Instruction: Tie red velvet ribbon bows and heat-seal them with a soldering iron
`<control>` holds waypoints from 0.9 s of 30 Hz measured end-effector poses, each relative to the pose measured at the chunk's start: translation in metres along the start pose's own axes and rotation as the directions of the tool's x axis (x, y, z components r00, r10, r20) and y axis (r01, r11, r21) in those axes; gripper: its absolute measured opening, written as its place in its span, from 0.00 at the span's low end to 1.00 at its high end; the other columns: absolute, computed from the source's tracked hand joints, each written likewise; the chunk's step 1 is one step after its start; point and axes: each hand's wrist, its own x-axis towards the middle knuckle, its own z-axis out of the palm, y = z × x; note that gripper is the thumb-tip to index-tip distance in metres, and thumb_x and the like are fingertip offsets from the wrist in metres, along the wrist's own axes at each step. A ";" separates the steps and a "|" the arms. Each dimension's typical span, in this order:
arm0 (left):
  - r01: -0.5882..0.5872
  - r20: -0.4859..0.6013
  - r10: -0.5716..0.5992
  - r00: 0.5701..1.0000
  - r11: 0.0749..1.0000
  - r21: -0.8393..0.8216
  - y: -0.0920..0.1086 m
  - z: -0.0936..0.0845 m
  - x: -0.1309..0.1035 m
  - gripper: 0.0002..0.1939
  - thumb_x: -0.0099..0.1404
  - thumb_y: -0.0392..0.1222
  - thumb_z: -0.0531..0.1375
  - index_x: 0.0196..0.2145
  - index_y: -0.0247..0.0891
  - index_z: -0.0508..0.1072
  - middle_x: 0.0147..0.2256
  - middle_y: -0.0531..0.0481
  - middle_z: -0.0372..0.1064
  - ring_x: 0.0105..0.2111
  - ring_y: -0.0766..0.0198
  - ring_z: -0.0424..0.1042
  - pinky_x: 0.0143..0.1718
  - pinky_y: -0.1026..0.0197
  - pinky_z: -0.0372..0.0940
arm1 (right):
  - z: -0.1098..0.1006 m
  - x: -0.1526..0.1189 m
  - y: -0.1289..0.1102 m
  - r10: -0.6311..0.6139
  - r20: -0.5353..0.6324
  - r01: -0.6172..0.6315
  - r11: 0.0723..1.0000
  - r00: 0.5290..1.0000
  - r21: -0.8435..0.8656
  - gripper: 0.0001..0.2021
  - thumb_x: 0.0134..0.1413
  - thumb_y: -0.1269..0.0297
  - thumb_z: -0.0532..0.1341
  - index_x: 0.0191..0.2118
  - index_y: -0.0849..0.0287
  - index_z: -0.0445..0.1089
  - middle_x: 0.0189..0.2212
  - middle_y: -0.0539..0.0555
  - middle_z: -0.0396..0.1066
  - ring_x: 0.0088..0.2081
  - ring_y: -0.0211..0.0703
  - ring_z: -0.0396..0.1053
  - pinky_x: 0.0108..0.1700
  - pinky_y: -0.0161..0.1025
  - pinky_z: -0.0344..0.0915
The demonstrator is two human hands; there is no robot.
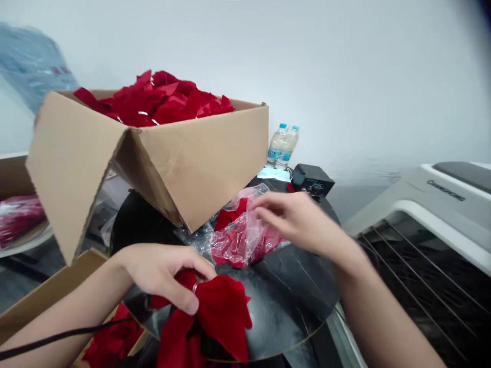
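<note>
My left hand [171, 273] is closed around a red velvet bow [224, 312] with a thin silvery band at its middle, above the near edge of the round table. Farther back, my right hand [284, 217] pinches the edge of a clear plastic bag [251, 230]. Red fabric pieces [226, 245] show in and through this bag, which lies on the black marbled tabletop [291, 296].
A large cardboard box [207, 158] heaped with red bows [164, 99] stands behind, flap hanging down. Two bottles [282, 145], a face mask [274, 174] and a black dial box [312, 180] sit at the back. A white appliance [410, 199] flanks the right; another open carton [88, 263] sits lower left.
</note>
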 end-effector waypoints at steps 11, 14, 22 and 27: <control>0.136 -0.286 -0.047 0.957 0.945 0.299 -0.055 0.015 0.054 0.22 0.68 0.53 0.65 0.57 0.43 0.77 0.50 0.44 0.79 0.48 0.51 0.78 0.52 0.52 0.69 | 0.096 0.024 0.090 0.053 0.289 0.003 0.982 0.956 -0.191 0.24 0.65 0.68 0.63 0.65 0.64 0.67 0.63 0.67 0.67 0.65 0.59 0.65 0.66 0.55 0.64; 0.057 -0.290 0.045 0.956 0.941 0.334 -0.049 0.011 0.063 0.21 0.71 0.53 0.63 0.57 0.43 0.76 0.48 0.47 0.79 0.46 0.55 0.78 0.51 0.55 0.69 | 0.081 0.030 0.098 0.023 0.308 0.035 0.983 0.951 -0.181 0.26 0.60 0.77 0.63 0.63 0.59 0.69 0.61 0.60 0.70 0.63 0.50 0.68 0.66 0.47 0.64; 0.283 -0.617 0.355 0.702 0.656 0.700 -0.056 0.004 0.058 0.19 0.76 0.46 0.56 0.58 0.37 0.74 0.57 0.38 0.71 0.58 0.49 0.70 0.62 0.44 0.67 | 0.110 0.053 0.067 0.077 0.099 -0.042 0.948 0.992 -0.316 0.15 0.62 0.60 0.67 0.50 0.62 0.76 0.51 0.70 0.72 0.57 0.69 0.66 0.58 0.69 0.59; 0.423 -0.715 0.377 0.589 0.610 0.670 -0.068 -0.025 0.053 0.19 0.77 0.44 0.53 0.61 0.39 0.70 0.58 0.40 0.71 0.57 0.49 0.72 0.60 0.45 0.70 | 0.111 0.049 0.067 0.050 0.087 -0.031 0.976 0.995 -0.215 0.03 0.60 0.71 0.64 0.39 0.58 0.73 0.40 0.58 0.75 0.45 0.52 0.71 0.49 0.48 0.65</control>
